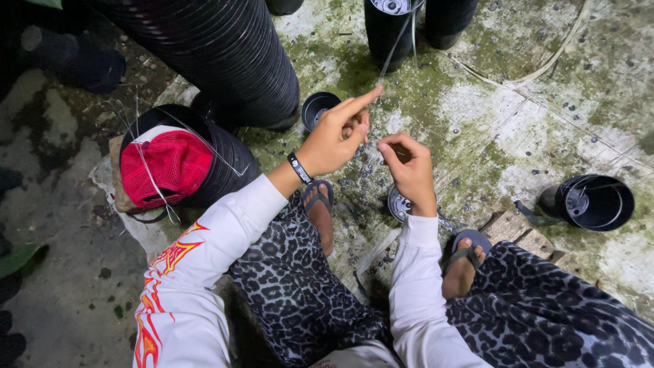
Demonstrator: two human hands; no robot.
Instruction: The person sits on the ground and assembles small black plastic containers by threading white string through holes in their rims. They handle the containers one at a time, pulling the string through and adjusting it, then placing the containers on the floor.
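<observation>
My left hand (335, 138) is raised over the ground with its forefinger stretched out, and a thin wire (393, 46) runs up from that fingertip toward a stack of black pots (390, 27). My right hand (409, 168) is close beside it, fingers pinched together on the same thin wire as far as I can tell. Below my hands a small black pot (397, 204) lies between my sandalled feet. A black wristband sits on my left wrist.
A long stack of black pots (225, 54) lies at upper left. A red mesh cap (167, 167) with loose wires rests on another black stack. A single small pot (319, 108) stands behind my hands, a tipped pot (593, 202) at right, and wooden planks (518, 232) nearby.
</observation>
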